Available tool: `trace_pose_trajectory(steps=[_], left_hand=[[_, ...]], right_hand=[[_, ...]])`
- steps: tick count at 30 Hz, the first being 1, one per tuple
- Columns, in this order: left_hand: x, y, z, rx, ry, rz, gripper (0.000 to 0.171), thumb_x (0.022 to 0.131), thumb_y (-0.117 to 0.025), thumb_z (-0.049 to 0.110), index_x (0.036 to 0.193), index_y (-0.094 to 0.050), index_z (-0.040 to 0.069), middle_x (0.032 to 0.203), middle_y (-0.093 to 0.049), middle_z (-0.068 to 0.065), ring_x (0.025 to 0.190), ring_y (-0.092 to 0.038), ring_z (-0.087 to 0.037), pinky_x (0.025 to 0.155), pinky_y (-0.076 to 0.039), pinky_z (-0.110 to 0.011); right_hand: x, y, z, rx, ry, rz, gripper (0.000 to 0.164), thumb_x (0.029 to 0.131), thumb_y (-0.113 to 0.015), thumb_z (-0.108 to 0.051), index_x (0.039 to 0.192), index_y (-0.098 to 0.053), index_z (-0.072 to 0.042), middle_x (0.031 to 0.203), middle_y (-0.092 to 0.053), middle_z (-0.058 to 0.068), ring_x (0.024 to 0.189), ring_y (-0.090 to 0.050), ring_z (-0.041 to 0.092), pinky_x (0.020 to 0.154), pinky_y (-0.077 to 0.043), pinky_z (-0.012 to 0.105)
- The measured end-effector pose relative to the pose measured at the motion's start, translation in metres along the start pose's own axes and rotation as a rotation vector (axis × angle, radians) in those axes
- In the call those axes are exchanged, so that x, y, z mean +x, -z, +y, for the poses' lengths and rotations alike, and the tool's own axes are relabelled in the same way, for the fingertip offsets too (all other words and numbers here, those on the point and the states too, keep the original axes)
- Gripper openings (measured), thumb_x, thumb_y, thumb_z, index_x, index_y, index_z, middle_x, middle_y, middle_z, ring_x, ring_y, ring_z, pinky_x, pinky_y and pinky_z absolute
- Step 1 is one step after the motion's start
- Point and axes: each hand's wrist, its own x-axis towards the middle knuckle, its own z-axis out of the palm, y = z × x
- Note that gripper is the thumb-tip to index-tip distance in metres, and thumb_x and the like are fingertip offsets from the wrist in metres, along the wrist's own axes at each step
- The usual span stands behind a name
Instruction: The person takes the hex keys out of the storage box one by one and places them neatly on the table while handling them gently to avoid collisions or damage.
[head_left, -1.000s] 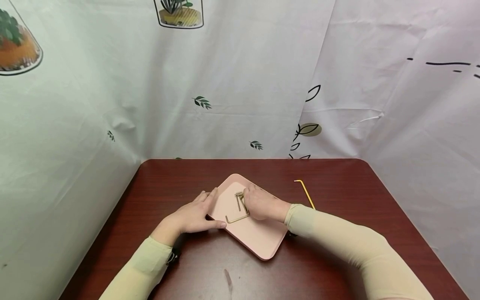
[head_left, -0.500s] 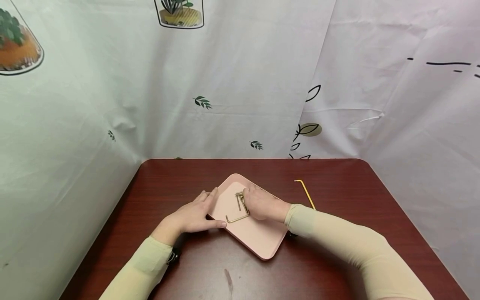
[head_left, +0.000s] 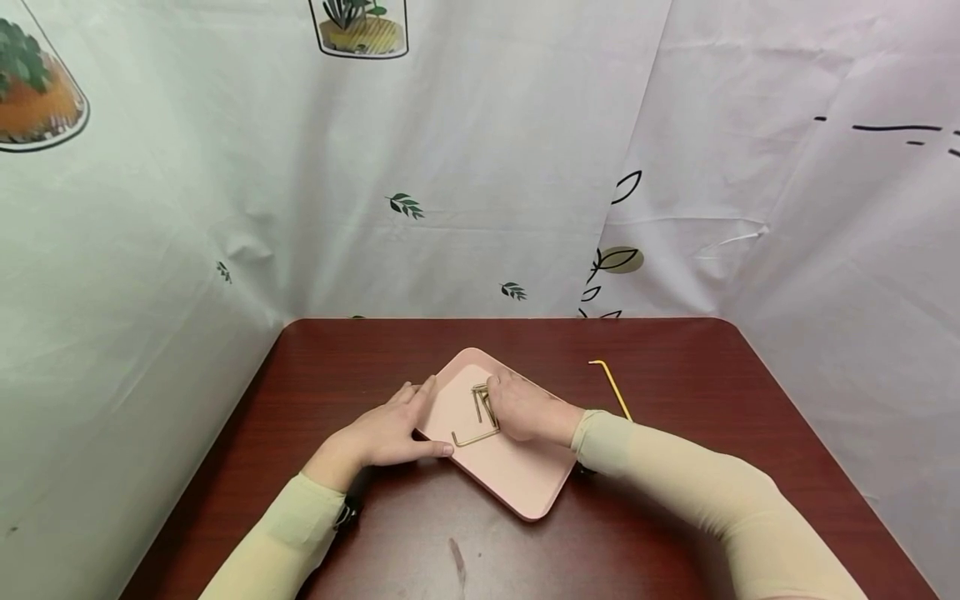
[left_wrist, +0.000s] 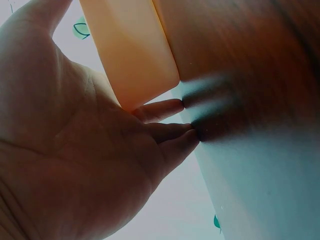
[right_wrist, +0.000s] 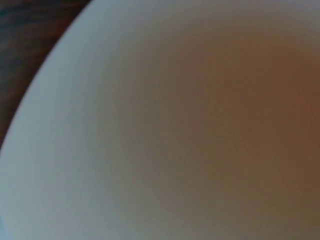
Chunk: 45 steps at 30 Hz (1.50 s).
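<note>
A shallow pink tray lies askew on the table. Inside it are several brass-coloured L-shaped hex keys; one hex key sits nearest the left thumb. My left hand rests against the tray's left corner, fingers fairly straight and thumb spread along the near rim. In the left wrist view its fingertips touch the table beside the tray wall. My right hand is down in the tray over the other keys, its back toward the head camera. Its fingertips are hidden, so its hold cannot be told.
A yellow L-shaped rod lies right of the tray, partly behind the right sleeve. The dark red-brown table meets white printed cloth at the back and sides. A blurred pale surface fills most of the right wrist view.
</note>
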Motion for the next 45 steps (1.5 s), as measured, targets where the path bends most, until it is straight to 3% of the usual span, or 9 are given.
trace_pose_trajectory(steps=[20,45], left_hand=[[0.001,-0.001,-0.001,-0.003,0.002,0.000,0.131,0.090,-0.071,0.085,0.179,-0.017,0.005,0.176,-0.029,-0.034,0.166,-0.024,-0.051,0.123,-0.039,-0.066],[0.001,-0.003,-0.003,0.008,-0.001,0.001,0.130,0.091,-0.070,0.085,0.178,-0.017,0.004,0.176,-0.028,-0.034,0.166,-0.024,-0.050,0.123,-0.040,-0.065]], right_hand=[[-0.008,0.003,0.003,0.073,0.027,0.047,0.016,0.102,-0.065,-0.004,0.109,-0.056,0.007,0.094,-0.056,0.014,0.083,-0.062,0.023,0.083,-0.060,0.042],[-0.018,0.008,-0.003,0.144,-0.103,0.012,0.011,0.104,-0.060,-0.005,0.109,-0.056,0.004,0.099,-0.056,0.016,0.097,-0.065,0.034,0.091,-0.060,0.049]])
